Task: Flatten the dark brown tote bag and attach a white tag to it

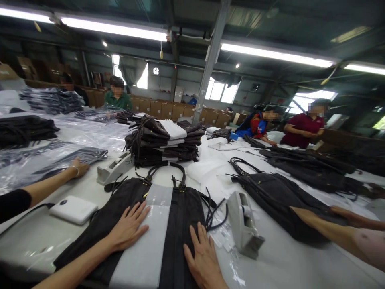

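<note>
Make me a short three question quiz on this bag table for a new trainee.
1. True or false: both of the person's hands lie flat on the dark bag.
2. What white strip lies under the left hand? A) a paper insert B) a towel C) a ruler
3. Which object stands just right of the right hand?

Key
1. True.
2. A, the paper insert.
3. A grey tape dispenser.
</note>
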The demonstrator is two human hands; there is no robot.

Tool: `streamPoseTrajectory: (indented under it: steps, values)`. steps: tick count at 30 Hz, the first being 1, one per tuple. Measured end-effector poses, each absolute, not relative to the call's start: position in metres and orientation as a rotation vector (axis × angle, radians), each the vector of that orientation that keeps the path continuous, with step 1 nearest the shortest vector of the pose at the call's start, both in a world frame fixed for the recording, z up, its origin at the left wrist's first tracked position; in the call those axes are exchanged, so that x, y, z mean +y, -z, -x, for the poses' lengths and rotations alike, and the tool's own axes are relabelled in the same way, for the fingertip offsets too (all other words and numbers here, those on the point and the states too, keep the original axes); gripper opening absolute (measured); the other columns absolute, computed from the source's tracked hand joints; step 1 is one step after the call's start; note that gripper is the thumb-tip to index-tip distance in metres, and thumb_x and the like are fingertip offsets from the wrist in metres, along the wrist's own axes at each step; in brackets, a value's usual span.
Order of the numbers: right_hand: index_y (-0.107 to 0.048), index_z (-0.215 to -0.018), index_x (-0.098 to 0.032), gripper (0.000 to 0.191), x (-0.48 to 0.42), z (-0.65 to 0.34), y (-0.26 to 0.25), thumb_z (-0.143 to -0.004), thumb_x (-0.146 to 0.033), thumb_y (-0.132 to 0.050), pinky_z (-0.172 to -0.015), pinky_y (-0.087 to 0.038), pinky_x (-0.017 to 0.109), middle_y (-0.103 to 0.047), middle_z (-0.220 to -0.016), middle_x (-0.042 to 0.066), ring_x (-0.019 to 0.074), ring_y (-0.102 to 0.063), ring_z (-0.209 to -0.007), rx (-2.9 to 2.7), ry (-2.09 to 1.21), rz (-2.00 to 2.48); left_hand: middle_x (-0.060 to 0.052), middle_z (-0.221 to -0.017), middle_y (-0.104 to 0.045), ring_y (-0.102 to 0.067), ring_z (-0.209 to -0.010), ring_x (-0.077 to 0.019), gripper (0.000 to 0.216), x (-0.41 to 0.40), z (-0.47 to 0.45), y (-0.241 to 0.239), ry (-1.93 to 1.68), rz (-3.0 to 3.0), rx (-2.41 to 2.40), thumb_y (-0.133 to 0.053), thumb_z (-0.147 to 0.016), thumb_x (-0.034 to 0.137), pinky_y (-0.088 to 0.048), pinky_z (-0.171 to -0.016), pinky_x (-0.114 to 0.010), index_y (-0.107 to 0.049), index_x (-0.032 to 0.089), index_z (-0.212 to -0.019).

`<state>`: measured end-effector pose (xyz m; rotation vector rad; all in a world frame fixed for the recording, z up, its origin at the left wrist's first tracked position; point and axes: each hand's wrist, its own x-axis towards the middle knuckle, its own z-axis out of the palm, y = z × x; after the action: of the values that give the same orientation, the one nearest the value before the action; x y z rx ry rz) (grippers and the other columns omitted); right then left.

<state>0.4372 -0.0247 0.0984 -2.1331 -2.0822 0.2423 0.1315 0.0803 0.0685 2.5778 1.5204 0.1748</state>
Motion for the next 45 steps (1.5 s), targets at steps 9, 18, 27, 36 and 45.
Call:
streamPoseTrajectory:
  steps: [9, 18, 27, 36, 45]
  values:
    - [-0.038, -0.141, -0.019, 0.056, -0.040, -0.439, -0.103, -0.089, -0.039, -0.041, -0.114, -0.025, 0.053, -0.027, -0.152, 0.013, 0.0282, -0.023, -0.141, -1.988, -0.227, 2.017, -0.013, -0.155, -0.006, -0.007, -0.144, -0.0299, 0.070, 0.013, -0.214, -0.134, -0.313, -2.801, 1.272, -0.033, -0.093, 0.058, -0.017, -0.115, -0.054, -0.013, 0.021, -0.149]
    - [-0.038, -0.140, -0.011, 0.059, -0.044, -0.454, -0.095, -0.082, -0.006, -0.029, -0.114, -0.032, 0.044, -0.041, -0.145, 0.012, 0.0208, -0.035, -0.136, -1.981, -0.171, 1.963, -0.019, -0.149, -0.018, -0.025, -0.133, -0.0446, 0.081, -0.045, -0.290, -0.096, 0.083, -2.836, 0.852, -0.051, -0.087, 0.054, -0.032, -0.098, -0.072, -0.002, 0.031, -0.147]
    - [-0.039, -0.139, -0.007, 0.060, -0.048, -0.456, -0.093, -0.079, -0.003, -0.030, -0.112, -0.037, 0.042, -0.049, -0.139, 0.012, 0.0195, -0.045, -0.129, -2.005, -0.109, 1.839, -0.017, -0.143, -0.032, -0.040, -0.127, -0.0397, 0.074, -0.034, -0.289, -0.060, -0.205, -2.976, 0.852, -0.040, -0.096, 0.030, -0.046, -0.092, -0.064, 0.020, 0.031, -0.138]
    - [-0.048, -0.130, -0.004, 0.050, -0.050, -0.473, -0.088, -0.087, -0.025, -0.030, -0.106, -0.041, 0.046, -0.055, -0.130, 0.020, 0.0266, -0.049, -0.125, -1.295, -0.189, 1.887, -0.012, -0.152, -0.015, -0.021, -0.139, -0.0358, 0.070, -0.045, -0.277, -0.095, -0.120, -2.713, 0.823, -0.043, -0.094, 0.027, -0.025, -0.106, -0.067, 0.003, 0.028, -0.147]
    - [-0.045, -0.134, -0.007, 0.053, -0.069, -0.467, -0.077, -0.091, -0.032, -0.029, -0.101, -0.047, 0.040, -0.053, -0.134, 0.014, 0.0251, -0.055, -0.120, -1.532, -0.180, 1.980, -0.019, -0.144, -0.036, -0.040, -0.128, -0.0420, 0.065, -0.042, -0.282, -0.080, -0.182, -2.938, 0.809, -0.053, -0.091, 0.036, -0.042, -0.092, -0.069, -0.020, 0.036, -0.147]
